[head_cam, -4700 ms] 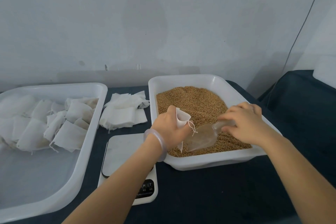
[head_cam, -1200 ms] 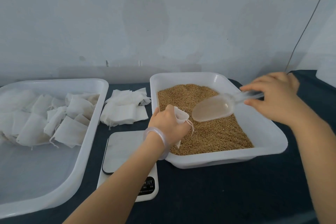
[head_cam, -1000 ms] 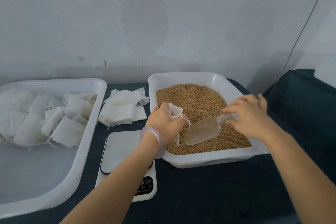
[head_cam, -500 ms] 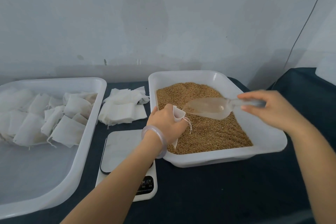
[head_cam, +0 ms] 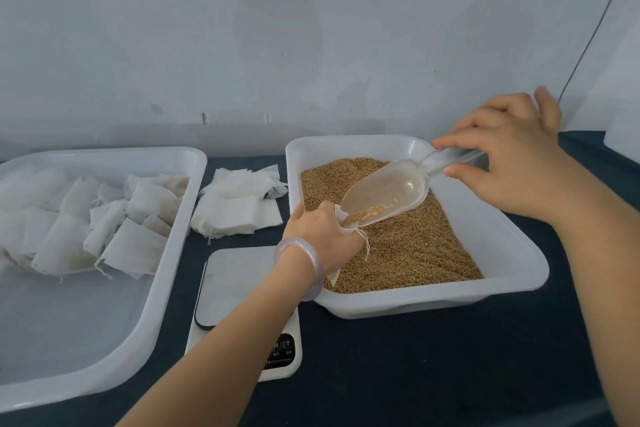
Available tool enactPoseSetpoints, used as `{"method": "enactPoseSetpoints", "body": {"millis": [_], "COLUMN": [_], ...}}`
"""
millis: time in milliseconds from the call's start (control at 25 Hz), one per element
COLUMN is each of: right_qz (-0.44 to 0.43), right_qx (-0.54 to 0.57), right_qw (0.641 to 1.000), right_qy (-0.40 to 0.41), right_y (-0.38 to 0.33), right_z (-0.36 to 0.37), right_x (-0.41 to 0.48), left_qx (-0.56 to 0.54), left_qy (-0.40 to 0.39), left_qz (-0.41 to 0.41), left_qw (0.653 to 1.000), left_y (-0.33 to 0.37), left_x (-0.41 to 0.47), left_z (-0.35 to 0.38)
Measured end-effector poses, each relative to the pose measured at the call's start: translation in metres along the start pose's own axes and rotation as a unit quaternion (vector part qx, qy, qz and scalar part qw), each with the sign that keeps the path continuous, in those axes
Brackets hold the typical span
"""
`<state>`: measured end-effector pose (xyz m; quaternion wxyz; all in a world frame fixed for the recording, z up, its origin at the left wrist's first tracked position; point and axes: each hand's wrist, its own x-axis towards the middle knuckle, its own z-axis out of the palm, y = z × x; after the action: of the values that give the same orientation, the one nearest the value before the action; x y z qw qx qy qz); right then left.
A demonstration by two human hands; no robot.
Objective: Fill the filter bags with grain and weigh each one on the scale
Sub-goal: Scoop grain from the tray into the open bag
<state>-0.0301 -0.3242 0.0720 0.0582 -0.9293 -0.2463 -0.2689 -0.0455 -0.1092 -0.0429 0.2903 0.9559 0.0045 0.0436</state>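
My left hand (head_cam: 320,236) grips a small white filter bag (head_cam: 341,215) over the near left part of the white grain tray (head_cam: 512,253); most of the bag is hidden behind the hand. Brown grain (head_cam: 408,243) fills that tray. My right hand (head_cam: 512,163) pinches the handle of a clear plastic scoop (head_cam: 388,192), which tilts down to the left with its lip at the bag's mouth. A little grain lies at the scoop's low end. The white scale (head_cam: 239,291) sits under my left forearm with nothing on its platform.
A large white tray (head_cam: 104,367) at left holds several filled filter bags (head_cam: 114,218) at its far end. A pile of flat unfilled bags (head_cam: 239,208) lies on the dark tablecloth between the trays. A wall runs close behind, with a cable (head_cam: 595,24) at right.
My right hand has lifted and tipped the scoop so its lip meets the bag's mouth. Grain has slid down to the scoop's low end. My left hand has stayed put.
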Motion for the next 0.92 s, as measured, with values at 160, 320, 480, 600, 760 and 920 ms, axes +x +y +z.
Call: {"method": "enactPoseSetpoints", "body": {"millis": [160, 320, 480, 600, 760, 920], "right_qz": [-0.032, -0.034, 0.120, 0.203, 0.175, 0.182], "right_qx": [-0.021, -0.017, 0.060, 0.024, 0.010, 0.023], "right_qw": [0.999, 0.999, 0.990, 0.975, 0.960, 0.939], "right_qy": [0.013, 0.026, -0.043, -0.092, -0.221, -0.291], "right_y": [-0.008, 0.001, 0.025, 0.029, 0.019, 0.016], "right_z": [-0.004, 0.004, 0.034, 0.074, 0.115, 0.125], "right_x": [-0.001, -0.001, -0.008, -0.023, -0.039, -0.039], "left_qx": [0.009, 0.013, -0.044, -0.138, -0.253, -0.334], "left_qy": [0.005, 0.006, 0.016, 0.046, 0.058, 0.066], "left_qz": [0.002, -0.004, -0.014, -0.026, -0.048, -0.055], "left_qw": [1.000, 1.000, 0.999, 0.989, 0.964, 0.939], "left_y": [0.000, -0.001, -0.003, -0.007, -0.012, -0.013], "left_x": [0.000, 0.001, -0.001, -0.001, 0.001, 0.002], "left_z": [0.001, 0.002, 0.002, 0.002, 0.002, 0.001]}}
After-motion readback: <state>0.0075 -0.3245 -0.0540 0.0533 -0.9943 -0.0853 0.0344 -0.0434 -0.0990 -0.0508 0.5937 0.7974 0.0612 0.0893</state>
